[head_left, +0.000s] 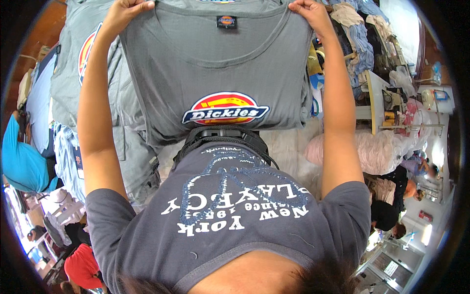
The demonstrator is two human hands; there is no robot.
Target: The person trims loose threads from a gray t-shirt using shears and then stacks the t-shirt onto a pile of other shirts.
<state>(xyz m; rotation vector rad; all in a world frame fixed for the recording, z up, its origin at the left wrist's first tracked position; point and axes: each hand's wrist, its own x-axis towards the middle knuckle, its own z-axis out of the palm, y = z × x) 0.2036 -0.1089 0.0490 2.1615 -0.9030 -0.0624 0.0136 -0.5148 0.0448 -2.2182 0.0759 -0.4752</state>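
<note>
Grey T-shirt hangs spread between both raised hands, its shoulder line running left to right: left hand pinches one shoulder, right hand the other, above a heaped pile of grey shirts.

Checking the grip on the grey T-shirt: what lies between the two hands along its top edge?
In the head view, only the grey T-shirt's neckline with a small dark label lies between the left hand and right hand.

head camera, looking steeply down, close over chest and arms
</note>
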